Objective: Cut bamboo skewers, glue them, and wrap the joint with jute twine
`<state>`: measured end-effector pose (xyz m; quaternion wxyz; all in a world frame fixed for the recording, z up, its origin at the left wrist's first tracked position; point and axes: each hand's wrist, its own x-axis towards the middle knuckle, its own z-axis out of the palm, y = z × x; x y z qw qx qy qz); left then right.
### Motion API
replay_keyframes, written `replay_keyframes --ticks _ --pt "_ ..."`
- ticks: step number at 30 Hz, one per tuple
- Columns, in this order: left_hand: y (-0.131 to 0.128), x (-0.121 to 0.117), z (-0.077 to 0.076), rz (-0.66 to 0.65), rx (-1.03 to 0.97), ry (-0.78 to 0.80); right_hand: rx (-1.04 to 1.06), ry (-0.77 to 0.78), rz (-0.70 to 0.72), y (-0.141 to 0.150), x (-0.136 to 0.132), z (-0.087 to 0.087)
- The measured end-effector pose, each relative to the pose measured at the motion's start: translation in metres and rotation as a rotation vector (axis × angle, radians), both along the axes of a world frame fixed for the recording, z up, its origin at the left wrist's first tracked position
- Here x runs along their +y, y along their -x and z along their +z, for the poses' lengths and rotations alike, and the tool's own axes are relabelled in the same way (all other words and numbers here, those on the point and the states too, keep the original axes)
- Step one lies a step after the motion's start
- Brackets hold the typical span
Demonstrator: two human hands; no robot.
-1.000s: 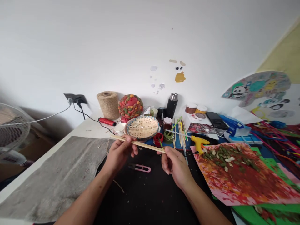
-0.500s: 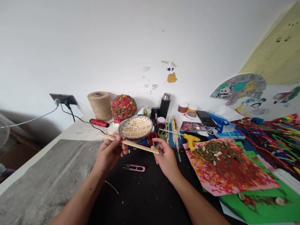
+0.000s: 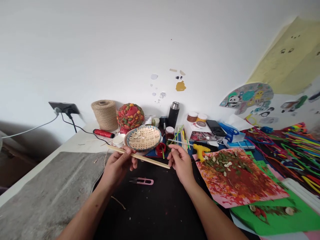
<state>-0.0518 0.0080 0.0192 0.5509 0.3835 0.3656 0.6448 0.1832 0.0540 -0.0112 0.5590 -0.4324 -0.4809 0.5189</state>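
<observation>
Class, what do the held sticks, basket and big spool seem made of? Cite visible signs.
Sticks: probably bamboo or bare wood, seemingly unvarnished; pale and straight.
Basket: likely bamboo or similar strips, matte; the weave shows small gaps.
Spool: rough twine, perhaps jute, dull tan; wound strands show.

1 head view | looks forward, down | near, above desk (image 3: 75, 144) | wall (image 3: 112, 50) ahead

the left fingers (image 3: 127, 152) hide part of the pale sticks (image 3: 150, 160); the gray cloth (image 3: 50, 186) is cut off.
</observation>
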Motion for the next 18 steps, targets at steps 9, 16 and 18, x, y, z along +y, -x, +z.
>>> replay_keyframes --ticks 9,16,18 --pt "0.001 0.001 -0.001 -0.010 -0.002 -0.002 -0.213 -0.121 0.110 0.014 -0.006 -0.008" --pt "0.003 0.000 -0.002 -0.018 0.016 0.000 -0.082 -0.068 0.056 0.008 0.009 -0.005" --pt "0.003 0.000 -0.002 -0.017 0.020 0.000 -0.059 -0.046 0.043 0.005 0.014 -0.002"
